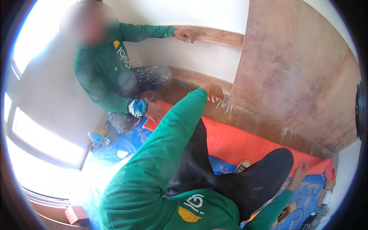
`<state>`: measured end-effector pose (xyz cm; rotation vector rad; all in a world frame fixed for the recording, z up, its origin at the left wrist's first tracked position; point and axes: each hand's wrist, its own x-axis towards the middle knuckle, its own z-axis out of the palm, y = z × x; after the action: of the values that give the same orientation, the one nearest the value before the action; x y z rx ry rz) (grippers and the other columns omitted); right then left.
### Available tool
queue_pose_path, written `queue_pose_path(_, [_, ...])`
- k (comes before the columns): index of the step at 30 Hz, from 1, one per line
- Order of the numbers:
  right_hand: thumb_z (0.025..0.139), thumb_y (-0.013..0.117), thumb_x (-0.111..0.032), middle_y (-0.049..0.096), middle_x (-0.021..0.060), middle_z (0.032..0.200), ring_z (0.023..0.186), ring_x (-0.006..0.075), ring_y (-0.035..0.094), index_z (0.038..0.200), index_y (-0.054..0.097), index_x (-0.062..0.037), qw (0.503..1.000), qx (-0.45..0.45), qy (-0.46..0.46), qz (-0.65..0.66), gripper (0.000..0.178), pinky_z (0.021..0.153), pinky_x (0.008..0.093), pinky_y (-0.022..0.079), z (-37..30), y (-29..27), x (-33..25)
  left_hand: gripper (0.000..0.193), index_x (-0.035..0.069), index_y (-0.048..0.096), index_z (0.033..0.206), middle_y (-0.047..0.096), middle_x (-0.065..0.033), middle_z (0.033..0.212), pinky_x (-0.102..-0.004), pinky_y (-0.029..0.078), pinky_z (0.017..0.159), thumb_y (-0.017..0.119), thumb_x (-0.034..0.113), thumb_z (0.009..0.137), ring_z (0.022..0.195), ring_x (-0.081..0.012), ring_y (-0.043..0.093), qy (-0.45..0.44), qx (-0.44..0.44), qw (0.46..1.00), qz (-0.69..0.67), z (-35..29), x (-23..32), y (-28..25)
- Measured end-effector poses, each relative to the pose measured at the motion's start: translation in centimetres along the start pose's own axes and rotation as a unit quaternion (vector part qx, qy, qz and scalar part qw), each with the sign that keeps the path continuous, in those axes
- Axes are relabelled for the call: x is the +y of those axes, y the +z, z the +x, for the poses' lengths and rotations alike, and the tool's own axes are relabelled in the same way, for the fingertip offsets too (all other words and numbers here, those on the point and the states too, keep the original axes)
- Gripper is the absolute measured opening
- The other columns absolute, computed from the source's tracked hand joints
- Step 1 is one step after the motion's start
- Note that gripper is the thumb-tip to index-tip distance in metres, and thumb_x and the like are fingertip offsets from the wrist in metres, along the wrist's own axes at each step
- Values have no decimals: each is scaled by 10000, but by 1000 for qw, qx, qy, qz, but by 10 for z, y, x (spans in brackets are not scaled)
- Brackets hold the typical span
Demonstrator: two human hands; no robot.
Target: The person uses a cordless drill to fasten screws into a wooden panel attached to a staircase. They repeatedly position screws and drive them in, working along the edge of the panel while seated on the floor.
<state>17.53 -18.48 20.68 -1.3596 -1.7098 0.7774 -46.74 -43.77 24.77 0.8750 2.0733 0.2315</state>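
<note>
My left hand (214, 92) reaches forward on an outstretched green sleeve, just above the floor beside the lower corner of a large plywood panel (291, 73). Its fingers hang down slightly apart, with nothing visible in them. Pale powder or dust streaks the brown floor strip (245, 115) below, and a whitish haze hangs before the panel. On the right, my right hand (300, 172) is over the right end of a long red-orange sheet or padded roll (245, 140), next to my bent knee. Motion blurs its fingers; whether it touches the sheet I cannot tell.
A co-worker in a green sweatshirt (99, 73) crouches at the left, one hand by a wooden strip (214, 36) on the wall. Blue sheeting (306, 191) covers the floor. A plastic bottle (99, 138) stands by the windows; a brick-like block (76, 215) lies lower left.
</note>
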Motion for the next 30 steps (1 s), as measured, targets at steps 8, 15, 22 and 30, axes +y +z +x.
queue_pose_path(8, [847, 738, -134, 750, 43, 884, 827, 218, 752, 1005, 789, -74, 624, -481, -595, 159, 176, 777, 374, 609, -135, 0, -414, 573, 45, 739, 1316, 742, -112, 1383, -466, 616, 912, 655, 552, 1064, 1103, -266, 738, 18, 25, 999, -13, -20, -16, -9])
queue_pose_path(15, [934, 681, -180, 717, 20, 889, 813, 193, 745, 1051, 752, -114, 570, -423, -681, 179, 152, 713, 361, 581, -183, -14, -471, 501, 116, 720, 1316, 773, -34, 1218, -421, 622, 872, 669, 540, 1055, 1021, -199, 753, 30, -36, 998, -30, 6, -25, -22])
queue_pose_path(22, [983, 678, -208, 746, 111, 1103, 975, 328, 742, 1203, 709, -124, 642, -310, -691, 122, 238, 874, 461, 606, -93, 48, -410, 384, 104, 746, 1370, 747, -114, 1369, -423, 568, 1034, 680, 307, 1051, 1291, -303, 686, 211, 180, 951, 134, 26, -34, -51])
queue_pose_path(30, [965, 732, -260, 770, 249, 1284, 1120, 427, 751, 1304, 736, 27, 864, -319, -216, -325, 443, 981, 517, 587, 115, 197, -196, 407, 125, 766, 1331, 806, -137, 1174, -491, 600, 958, 779, 327, 978, 1141, -282, 762, -4, -103, 976, 191, 8, -21, 17])
